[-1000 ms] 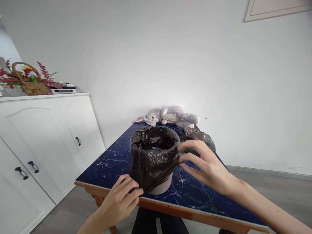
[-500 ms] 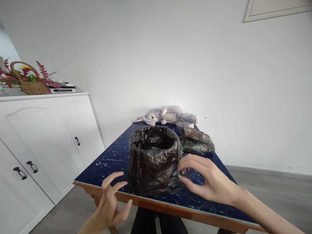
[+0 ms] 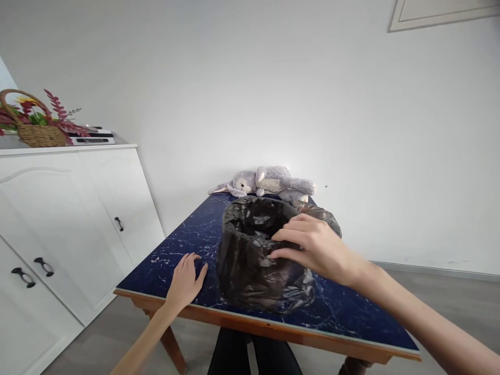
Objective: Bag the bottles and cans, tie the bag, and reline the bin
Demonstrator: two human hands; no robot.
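On the blue table (image 3: 154, 265), near the front edge: black-bagged bin (image 3: 261, 281), mouth facing up. Right hand (image 3: 318, 247) half-curled at the near-right rim, fingers over the edge, thumb outside; can't tell if it's pinching film. Left hand (image 3: 186, 281) loosely spread, holding nothing, just left of the bin. Step looks like settling the bag (image 3: 242, 255) at the rim. Next move calls for a light grip, film looks thin

A lavender-grey plush rabbit (image 3: 275, 175) lies along the far edge of the blue, white-veined desk (image 3: 191, 234). A brown wicker flower basket (image 3: 42, 136) stands on a white panelled cabinet (image 3: 78, 219).
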